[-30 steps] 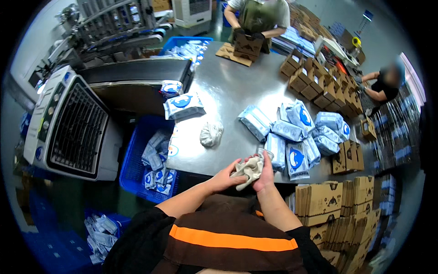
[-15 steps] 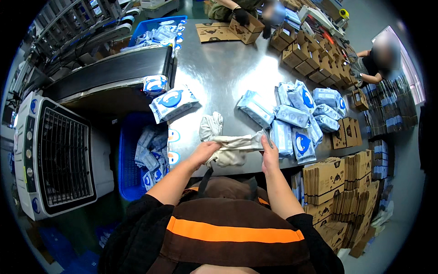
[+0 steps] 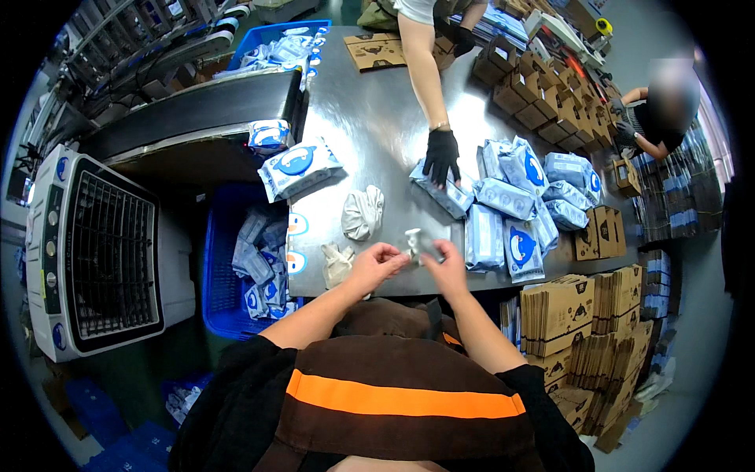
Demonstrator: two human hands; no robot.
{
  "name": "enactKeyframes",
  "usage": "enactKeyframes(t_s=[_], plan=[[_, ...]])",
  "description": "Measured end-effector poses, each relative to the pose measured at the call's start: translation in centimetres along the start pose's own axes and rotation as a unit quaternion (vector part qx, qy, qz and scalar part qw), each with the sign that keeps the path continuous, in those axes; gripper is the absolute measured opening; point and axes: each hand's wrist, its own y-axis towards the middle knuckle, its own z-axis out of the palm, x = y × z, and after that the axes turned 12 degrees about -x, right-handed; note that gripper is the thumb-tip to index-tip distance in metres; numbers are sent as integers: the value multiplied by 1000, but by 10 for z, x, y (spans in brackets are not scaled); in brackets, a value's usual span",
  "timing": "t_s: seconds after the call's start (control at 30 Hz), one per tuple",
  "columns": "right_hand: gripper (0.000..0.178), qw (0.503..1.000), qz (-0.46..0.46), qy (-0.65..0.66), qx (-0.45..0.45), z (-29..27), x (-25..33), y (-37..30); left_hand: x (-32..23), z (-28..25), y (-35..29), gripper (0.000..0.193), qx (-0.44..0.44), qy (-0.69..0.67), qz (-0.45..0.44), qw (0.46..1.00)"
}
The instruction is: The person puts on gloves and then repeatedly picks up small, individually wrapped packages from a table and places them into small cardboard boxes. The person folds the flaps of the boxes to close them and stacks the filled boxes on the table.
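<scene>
Just above the table's near edge, my left hand (image 3: pixel 379 263) pinches one side of a small bunched white cloth (image 3: pixel 414 239). Its other side is held by my right hand (image 3: pixel 445 267), where a greyish part shows, smeared by motion. What kind of cloth it is I cannot make out. Left of my hands lies a crumpled cream cloth (image 3: pixel 337 264) on the metal table (image 3: pixel 377 102). A rounded bundle of whitish cloth (image 3: pixel 362 213) sits farther back. To the right lies a heap of pale blue soft packs (image 3: pixel 503 198).
A co-worker's black-gloved hand (image 3: pixel 442 157) rests on a pack. Another pack (image 3: pixel 300 168) lies by the conveyor (image 3: pixel 204 110). A blue basket (image 3: pixel 224 318) of packs and an air cooler (image 3: pixel 110 267) stand left; stacked flat cartons (image 3: pixel 558 315) and open boxes (image 3: pixel 543 102) stand right.
The cloth stretched between my hands is now a small bunch. The cream cloth lies farther left. A co-worker's gloved hand has reached in onto a pack.
</scene>
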Motion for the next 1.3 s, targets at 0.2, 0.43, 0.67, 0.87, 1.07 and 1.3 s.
enactKeyframes(t_s=[0.2, 0.43, 0.67, 0.87, 1.07, 1.3], plan=[[32, 995, -8, 5, 104, 4, 21, -41, 2, 8, 2, 25, 30, 42, -22, 998], [10, 928, 296, 205, 94, 1, -4, -42, 26, 11, -20, 12, -101, 113, 84, 985], [16, 996, -58, 70, -9, 4, 27, -53, 17, 15, -30, 8, -91, 504, 412, 754], [13, 978, -200, 25, 49, 7, 75, -60, -7, 9, -6, 22, -74, -53, -178, 980], [14, 971, -233, 45, 38, 16, 98, -58, -27, 5, -1, 32, -1, -364, -143, 920], [13, 974, -215, 58, 41, 12, 111, -57, -51, 13, -12, 29, 4, -283, -93, 955]])
